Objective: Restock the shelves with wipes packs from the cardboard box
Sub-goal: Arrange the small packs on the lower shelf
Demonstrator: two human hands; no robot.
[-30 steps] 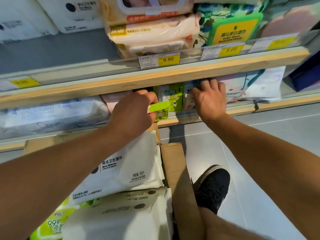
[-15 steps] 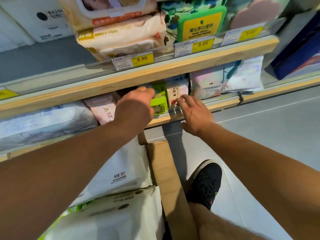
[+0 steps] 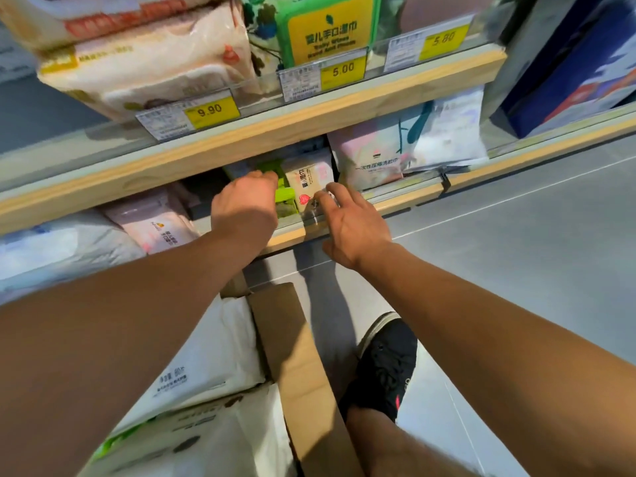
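Under the pale wooden upper shelf edge (image 3: 309,108), on the lower wooden shelf (image 3: 395,204), the left hand (image 3: 246,204) reached in with its fingers curled out of sight around a bright green wipes pack (image 3: 284,196); it seemed to grip that pack, though the fingertips were hidden behind the hand. Just to the right of the green pack stood a beige wipes pack with a red heart mark (image 3: 308,180), upright and touching it. The right hand (image 3: 347,223) lay at the front lip of that lower shelf, fingers spread and fairly straight, the fingertips (image 3: 327,197) touching the beige pack's lower corner without closing on it. Further right of the beige pack sat a pale pink and white soft bag with a leaf print (image 3: 385,153); to the left of the green pack lay a light pink wipes pack (image 3: 158,225). Above the upper shelf edge rested cream and orange wipes packs (image 3: 148,60) and a green-lidded pack with a yellow label (image 3: 327,29), behind yellow price tags (image 3: 211,111). Below the lower shelf, on the grey floor (image 3: 516,270), stood the open brown cardboard box (image 3: 296,349), holding large white wipes packs (image 3: 213,366), with a black shoe (image 3: 385,366) just beside its right flap.
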